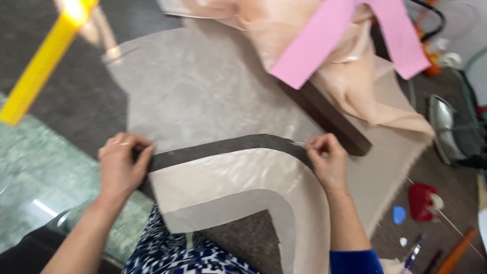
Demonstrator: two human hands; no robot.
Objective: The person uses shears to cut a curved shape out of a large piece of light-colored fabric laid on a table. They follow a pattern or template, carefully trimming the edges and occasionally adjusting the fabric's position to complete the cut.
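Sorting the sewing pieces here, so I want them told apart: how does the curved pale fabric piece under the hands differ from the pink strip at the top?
The curved pale fabric piece is beige and slightly shiny; the pink strip is bright, matte pink. The pale piece bends in a wide curve, while the pink strip has straight edges. The left hand and right hand press on the pale piece; neither touches the pink strip, which rests on bunched peach cloth. Both are flat, cut pieces.

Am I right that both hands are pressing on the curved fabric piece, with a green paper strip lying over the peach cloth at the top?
Nearly. In the head view the paper strip is pink, not green. Both the left hand and right hand do rest on the curved fabric piece.
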